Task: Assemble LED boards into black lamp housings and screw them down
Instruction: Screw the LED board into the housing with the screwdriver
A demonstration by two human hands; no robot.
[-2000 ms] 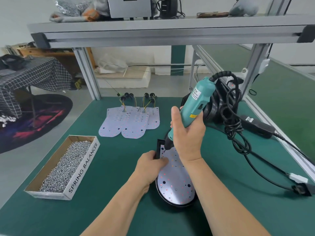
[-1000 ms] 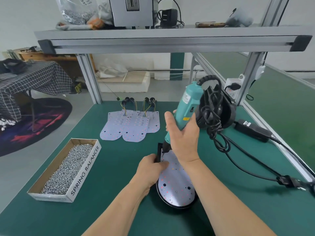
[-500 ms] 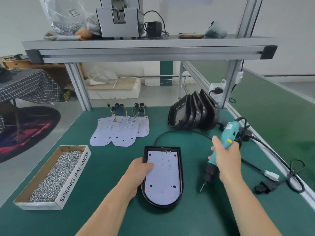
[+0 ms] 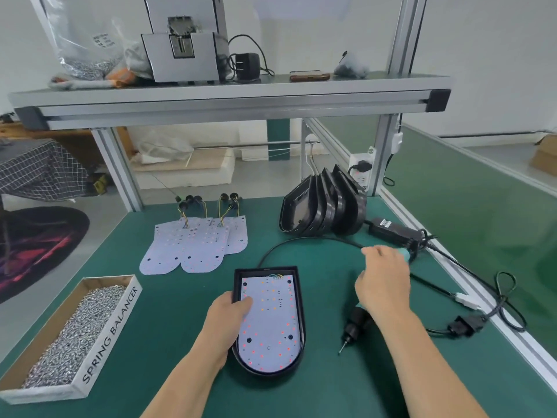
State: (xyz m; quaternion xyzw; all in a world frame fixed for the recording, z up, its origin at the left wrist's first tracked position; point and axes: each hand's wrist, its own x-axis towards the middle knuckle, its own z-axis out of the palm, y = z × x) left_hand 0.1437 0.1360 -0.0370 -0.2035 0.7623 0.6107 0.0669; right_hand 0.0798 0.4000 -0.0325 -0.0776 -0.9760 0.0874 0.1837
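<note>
Left grip [image 4: 229, 316] grasps the left rim of the black rounded-end plastic lamp housing [image 4: 265, 270], thumb pressed on the white LED board [image 4: 271, 321] seated inside it. Right grip [image 4: 384, 285] lies slack, fingers extended, over the teal electric screwdriver [image 4: 357, 322]. It rests on the green surface [image 4: 331, 387] just right of the housing, bit toward the person. Loose white boards [image 4: 193, 245], upright stacked black housings [image 4: 325, 206] and a cardboard box of screws [image 4: 112, 328] sit farther off.

The LED board [image 4: 271, 321] is white with red and orange dots, the housing [image 4: 265, 270] black, the mat [image 4: 180, 312] green.
</note>
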